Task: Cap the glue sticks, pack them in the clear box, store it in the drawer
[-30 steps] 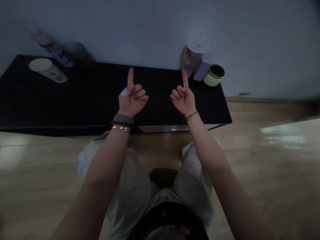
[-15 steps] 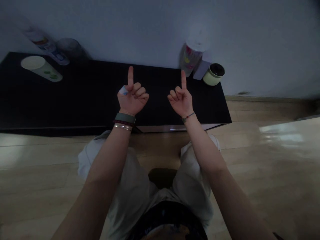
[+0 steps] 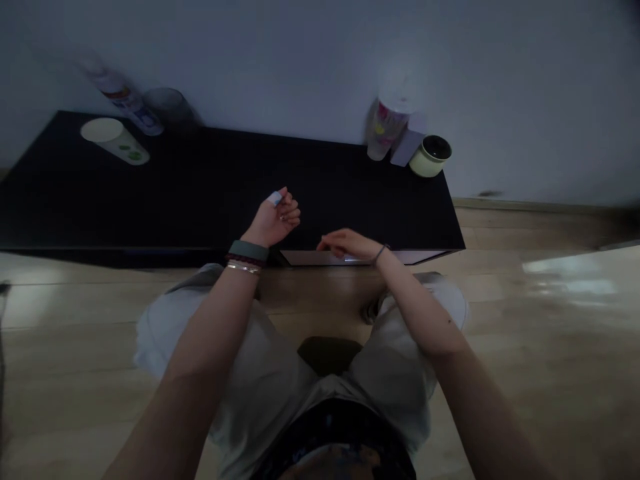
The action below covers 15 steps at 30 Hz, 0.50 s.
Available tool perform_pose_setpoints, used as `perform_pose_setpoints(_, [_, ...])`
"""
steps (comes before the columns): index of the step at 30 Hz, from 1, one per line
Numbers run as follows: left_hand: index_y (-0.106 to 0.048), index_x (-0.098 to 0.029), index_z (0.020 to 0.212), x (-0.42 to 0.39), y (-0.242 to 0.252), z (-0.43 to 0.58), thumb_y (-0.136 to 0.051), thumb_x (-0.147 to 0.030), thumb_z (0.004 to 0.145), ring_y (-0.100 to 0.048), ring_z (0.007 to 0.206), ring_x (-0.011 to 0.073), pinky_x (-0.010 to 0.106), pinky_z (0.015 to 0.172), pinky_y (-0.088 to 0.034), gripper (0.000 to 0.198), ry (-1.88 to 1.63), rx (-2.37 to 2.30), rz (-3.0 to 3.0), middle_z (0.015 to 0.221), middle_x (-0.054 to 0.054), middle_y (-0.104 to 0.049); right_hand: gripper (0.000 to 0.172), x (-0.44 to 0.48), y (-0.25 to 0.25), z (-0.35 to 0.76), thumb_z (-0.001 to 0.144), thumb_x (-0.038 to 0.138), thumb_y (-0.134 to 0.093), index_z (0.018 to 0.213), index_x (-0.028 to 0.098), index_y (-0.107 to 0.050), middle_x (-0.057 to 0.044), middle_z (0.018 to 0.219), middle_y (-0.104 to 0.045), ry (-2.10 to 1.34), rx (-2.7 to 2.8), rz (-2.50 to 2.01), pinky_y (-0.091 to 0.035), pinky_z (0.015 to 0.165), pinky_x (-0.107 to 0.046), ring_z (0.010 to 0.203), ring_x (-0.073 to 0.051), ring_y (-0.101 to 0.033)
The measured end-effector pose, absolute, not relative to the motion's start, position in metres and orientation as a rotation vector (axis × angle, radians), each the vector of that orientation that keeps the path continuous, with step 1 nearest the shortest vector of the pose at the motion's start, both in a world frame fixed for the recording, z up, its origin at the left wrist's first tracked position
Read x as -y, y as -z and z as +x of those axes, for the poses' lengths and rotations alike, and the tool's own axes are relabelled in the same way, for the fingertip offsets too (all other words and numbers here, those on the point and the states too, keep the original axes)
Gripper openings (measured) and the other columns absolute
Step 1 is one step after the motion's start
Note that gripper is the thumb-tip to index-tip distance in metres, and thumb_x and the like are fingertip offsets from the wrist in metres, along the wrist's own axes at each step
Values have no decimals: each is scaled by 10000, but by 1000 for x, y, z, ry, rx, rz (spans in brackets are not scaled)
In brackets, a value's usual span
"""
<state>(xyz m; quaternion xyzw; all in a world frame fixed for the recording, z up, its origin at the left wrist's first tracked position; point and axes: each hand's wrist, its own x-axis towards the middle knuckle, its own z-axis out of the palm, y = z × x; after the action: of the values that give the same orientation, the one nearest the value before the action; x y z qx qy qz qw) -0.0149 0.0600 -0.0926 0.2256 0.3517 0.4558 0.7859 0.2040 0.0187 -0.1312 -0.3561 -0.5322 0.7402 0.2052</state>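
My left hand point(image 3: 274, 219) is over the front part of a black cabinet top point(image 3: 225, 180), fingers curled in and nothing visible in them. A pale strip wraps its thumb, and bands circle the wrist. To its right, my right hand point(image 3: 350, 244) is at the cabinet's front edge, above a light drawer front point(image 3: 420, 256). Its fingers are loosely bent and point left, with the thumb lower and apart from them. It holds nothing that I can see; whether it touches the drawer, I cannot tell.
At the back left stand a paper cup point(image 3: 117, 141), a spray can or bottle point(image 3: 133, 110) and a dark, see-through cup point(image 3: 173, 110). A patterned plastic cup point(image 3: 386, 130), a small box point(image 3: 407, 145) and a pale green jar point(image 3: 429, 160) with a dark lid are at the back right.
Both index fingers pointed forward before; now the left hand is curled up. My right hand has drawn back to the front edge and turned left. The view has shifted slightly.
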Motion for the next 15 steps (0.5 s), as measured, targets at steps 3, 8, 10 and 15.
perform_pose_setpoints(3, [-528,-167,660,-46,108,-22,-554,-306,939,-287,410,52,160,429,-302,313,-965,-845,512,516,-80,-271,226,16,179,204,852,339,-711,903,121,-733,45,538,-560,-2270,1384,-1302,-366,499,-166,501,-69,-474])
perform_pose_setpoints(8, [-649,-127,858,-23,133,-37,-580,-201,847,-370,476,58,161,458,-316,102,-961,-1039,618,580,-58,-380,136,58,245,228,832,245,-706,831,143,-617,-9,667,-635,-2111,776,-1890,-474,554,-209,517,-98,-566])
perform_pose_setpoints(10, [-654,-123,886,-16,142,-42,-580,-204,822,-398,503,65,168,476,-325,127,-949,-1123,690,602,-45,-421,130,58,257,242,893,278,-620,850,166,-569,-4,710,-620,-1977,673,-1893,-503,587,-219,543,-99,-585])
perform_pose_setpoints(15, [-644,-139,913,-6,150,-44,-639,-233,761,-487,602,92,188,543,-359,179,-947,-1328,892,684,-14,-527,134,41,267,268,925,243,-537,802,196,-518,28,677,-554,-1732,487,-1777,-524,638,-207,597,-96,-594])
